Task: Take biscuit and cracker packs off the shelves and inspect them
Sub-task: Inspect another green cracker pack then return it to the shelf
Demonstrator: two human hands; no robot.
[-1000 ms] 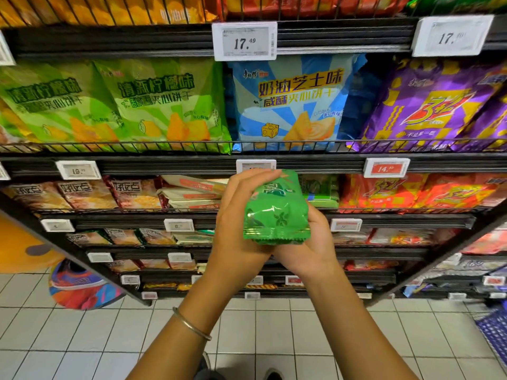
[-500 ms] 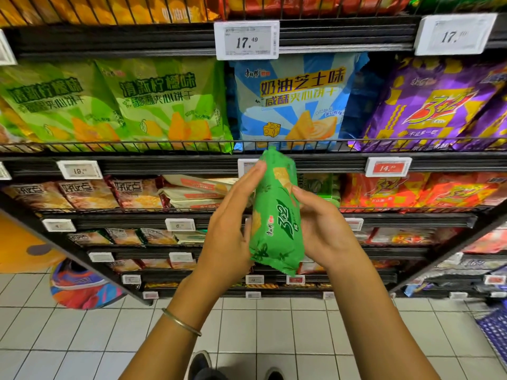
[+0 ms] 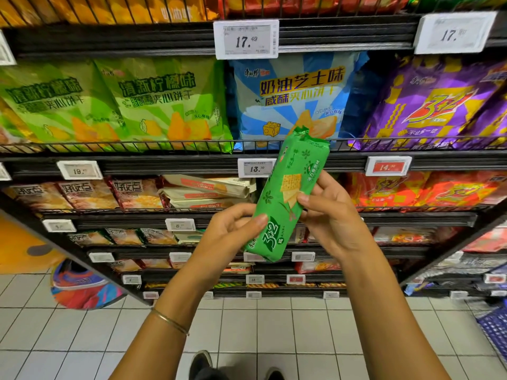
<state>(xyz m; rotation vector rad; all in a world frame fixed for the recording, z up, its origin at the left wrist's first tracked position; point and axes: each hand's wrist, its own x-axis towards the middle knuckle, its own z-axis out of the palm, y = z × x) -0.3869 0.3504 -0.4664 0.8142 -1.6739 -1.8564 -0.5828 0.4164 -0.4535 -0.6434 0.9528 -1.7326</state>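
Note:
A long green cracker pack (image 3: 285, 193) with a cracker picture and "3+2" print stands almost upright in front of the shelves, its top leaning right. My left hand (image 3: 227, 231) grips its lower end, thumb across the front. My right hand (image 3: 329, 212) holds its right side near the middle, fingers curled round the edge. The pack's printed front faces me.
Black wire shelves (image 3: 164, 165) hold large green bags (image 3: 164, 102), a blue bag (image 3: 296, 91), purple bags (image 3: 433, 102) and red-orange packs (image 3: 428, 190). Price tags (image 3: 246, 39) line the shelf edges. White tiled floor (image 3: 274, 330) and my shoes lie below. A blue basket (image 3: 493, 327) is at right.
The pack went from lying end-on in my hands to upright, and is now turned with its front toward me, tilted right. My left hand slid down to its lower end.

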